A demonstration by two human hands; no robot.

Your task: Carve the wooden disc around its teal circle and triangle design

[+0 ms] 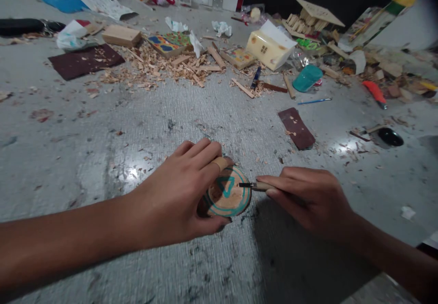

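Note:
A round wooden disc (230, 203) lies on the grey table, marked with teal rings near its rim and a teal triangle-like shape in the middle. My left hand (198, 185) grips the disc from its left side, fingers over the far edge and thumb by the near edge. A tan bandage or tape wraps one finger. From the right, my right hand (304, 194) pinches a wood-carving chisel (263, 186) by its wooden handle. The chisel's dark metal blade reaches over the disc's right part, near the triangle. Whether the tip touches the wood I cannot tell.
Wood shavings (164, 67) are heaped at the back around a wooden block (121, 36) and painted pieces. Brown sandpaper (297, 128) lies to the right, another sheet (86, 60) at back left. An orange-handled tool (374, 93), a teal cap-like object (307, 78) and wood scraps are at right.

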